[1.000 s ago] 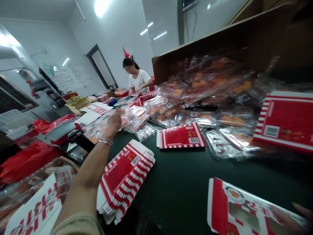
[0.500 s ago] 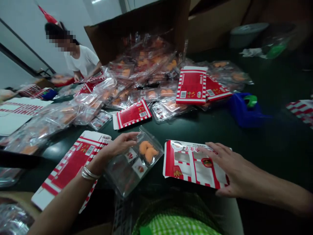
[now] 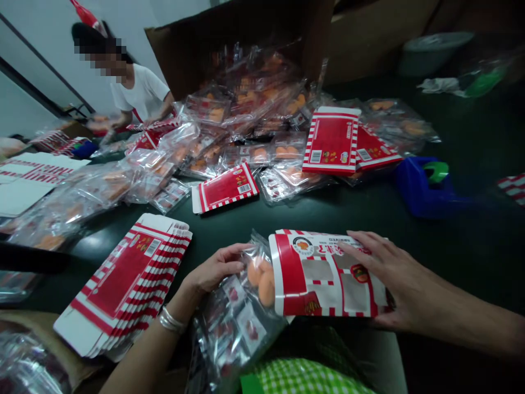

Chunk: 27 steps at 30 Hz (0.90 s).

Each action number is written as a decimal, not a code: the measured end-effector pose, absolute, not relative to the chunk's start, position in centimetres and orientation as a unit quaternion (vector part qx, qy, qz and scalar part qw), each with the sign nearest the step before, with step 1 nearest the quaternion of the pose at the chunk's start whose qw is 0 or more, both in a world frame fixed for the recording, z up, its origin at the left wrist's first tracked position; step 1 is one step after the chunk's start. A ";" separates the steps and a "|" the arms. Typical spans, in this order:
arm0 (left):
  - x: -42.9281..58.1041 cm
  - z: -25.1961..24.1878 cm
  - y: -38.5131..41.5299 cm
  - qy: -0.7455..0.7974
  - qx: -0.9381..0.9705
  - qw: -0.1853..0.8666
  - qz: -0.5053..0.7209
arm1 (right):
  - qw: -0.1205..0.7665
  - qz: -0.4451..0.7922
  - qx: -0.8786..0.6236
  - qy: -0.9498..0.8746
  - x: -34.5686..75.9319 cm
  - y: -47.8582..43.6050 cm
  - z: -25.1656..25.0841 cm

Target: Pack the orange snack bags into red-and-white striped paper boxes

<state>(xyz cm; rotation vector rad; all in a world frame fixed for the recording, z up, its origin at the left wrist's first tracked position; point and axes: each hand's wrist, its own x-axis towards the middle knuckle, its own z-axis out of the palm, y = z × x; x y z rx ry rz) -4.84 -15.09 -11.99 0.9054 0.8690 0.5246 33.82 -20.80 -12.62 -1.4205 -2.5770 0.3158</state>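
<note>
My left hand (image 3: 219, 267) is closed on the upper edge of a clear plastic bag (image 3: 241, 323) holding orange food-shaped pieces and small printed cards. The bag's far edge meets the left end of a red-and-white striped box (image 3: 289, 273) with cut-out windows; I cannot tell how much of it is inside. My right hand (image 3: 381, 279) grips the box around its right end, thumb below and fingers on top. Left of my left hand lies a stack of flattened red-and-white boxes (image 3: 127, 273).
A heap of filled clear bags (image 3: 262, 104) spills from a large cardboard box (image 3: 180, 54) at the back. More red boxes (image 3: 332, 139) lie on it. A blue tape dispenser (image 3: 422, 189) stands to the right. Another person (image 3: 141, 90) works at the far left.
My left hand has brought the bag right and down, up against the box's left end. The box has tilted slightly in my right hand. The view has shifted a little.
</note>
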 end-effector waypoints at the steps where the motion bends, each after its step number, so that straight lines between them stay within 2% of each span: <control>1: -4.8 -11.7 -14.9 0.381 0.455 0.777 0.208 | 0.091 0.107 -0.471 -0.871 33.6 -20.8 -12.6; 6: -3.5 -9.4 -12.5 0.279 0.619 0.733 0.048 | 0.085 0.115 -0.471 -0.870 33.1 -21.1 -13.3; 11: 0.0 -10.3 -10.5 0.339 0.673 0.656 0.040 | 0.076 0.148 -0.499 -0.851 32.9 -20.3 -14.4; 13: 0.3 -10.9 -10.2 0.405 0.706 0.575 0.076 | 0.057 0.160 -0.511 -0.843 32.8 -19.8 -14.3; 15: -0.7 -10.9 -10.2 0.471 0.756 0.440 0.115 | 0.038 0.164 -0.522 -0.836 32.7 -19.5 -14.0; 17: -2.5 -10.5 -10.6 0.511 0.789 0.320 0.118 | 0.032 0.165 -0.525 -0.835 32.7 -19.3 -13.5; 18: -3.4 -10.2 -10.9 0.515 0.795 0.304 0.099 | 0.036 0.165 -0.523 -0.835 32.7 -19.3 -13.3; 20: -4.8 -9.8 -11.5 0.492 0.786 0.371 0.055 | 0.046 0.168 -0.513 -0.841 32.7 -19.5 -13.0; 24: -4.7 -10.3 -12.0 0.426 0.687 0.587 0.041 | 0.064 0.168 -0.489 -0.854 32.7 -19.8 -12.8; 27: -3.0 -11.1 -11.4 0.427 0.651 0.625 0.061 | 0.088 0.151 -0.474 -0.863 32.2 -19.9 -12.8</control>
